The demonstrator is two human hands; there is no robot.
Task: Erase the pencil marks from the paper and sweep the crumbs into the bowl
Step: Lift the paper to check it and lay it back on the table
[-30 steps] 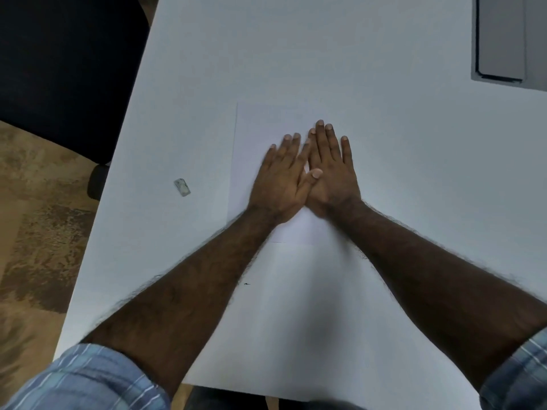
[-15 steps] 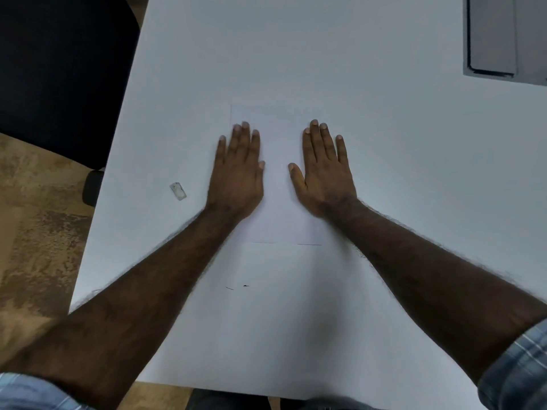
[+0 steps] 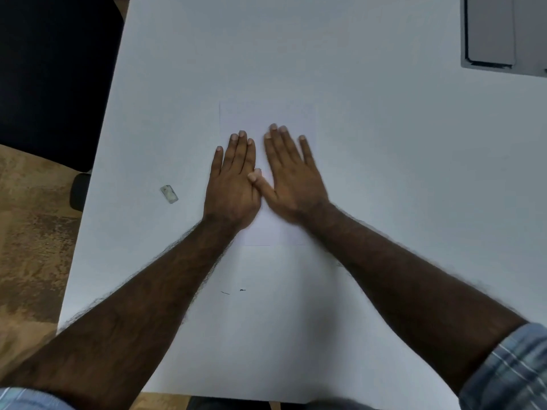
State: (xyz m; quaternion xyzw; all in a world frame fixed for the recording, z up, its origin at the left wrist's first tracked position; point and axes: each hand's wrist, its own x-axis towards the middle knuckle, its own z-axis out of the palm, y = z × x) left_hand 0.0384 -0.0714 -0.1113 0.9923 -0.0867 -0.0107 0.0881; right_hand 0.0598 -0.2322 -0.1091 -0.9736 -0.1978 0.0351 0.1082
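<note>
Both hands, left hand (image 3: 232,184) and right hand (image 3: 291,179), are laid flat and open (nothing held) on the paper (image 3: 266,116); crumbs are best swept gently, edges together.

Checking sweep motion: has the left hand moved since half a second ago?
Yes. The left hand has slid right across the paper, away from the eraser, and its thumb now meets the right hand.

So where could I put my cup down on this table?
Bare table lies right of the paper, below the grey tray. Also bare between the eraser and the far edge. Crowded: left hand and right hand cover the paper.
</note>
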